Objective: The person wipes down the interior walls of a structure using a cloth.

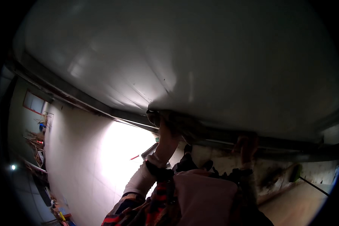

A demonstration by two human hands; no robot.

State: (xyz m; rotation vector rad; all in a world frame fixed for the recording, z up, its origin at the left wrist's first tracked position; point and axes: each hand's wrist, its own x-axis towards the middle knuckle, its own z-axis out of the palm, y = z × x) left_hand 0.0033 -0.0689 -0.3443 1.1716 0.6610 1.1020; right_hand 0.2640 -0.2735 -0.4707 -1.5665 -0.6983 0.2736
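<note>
A large smooth grey-white surface (222, 67), dim and shiny with a few creases or streaks, fills the upper view. Along its near side runs a dark rim (286, 145). My left hand (168, 137) presses a dark, crumpled cloth (188, 124) against the surface at this rim; its fingers are partly hidden by the cloth. To its right, my right hand (246, 146) is curled on the rim, in deep shadow.
Below the rim is a pale floor (79, 147) with a bright patch of light. At left lie several odds and ends (37, 147) near a small window (34, 101). A long-handled broom (297, 173) is at right. My dark shoes (188, 150) show below.
</note>
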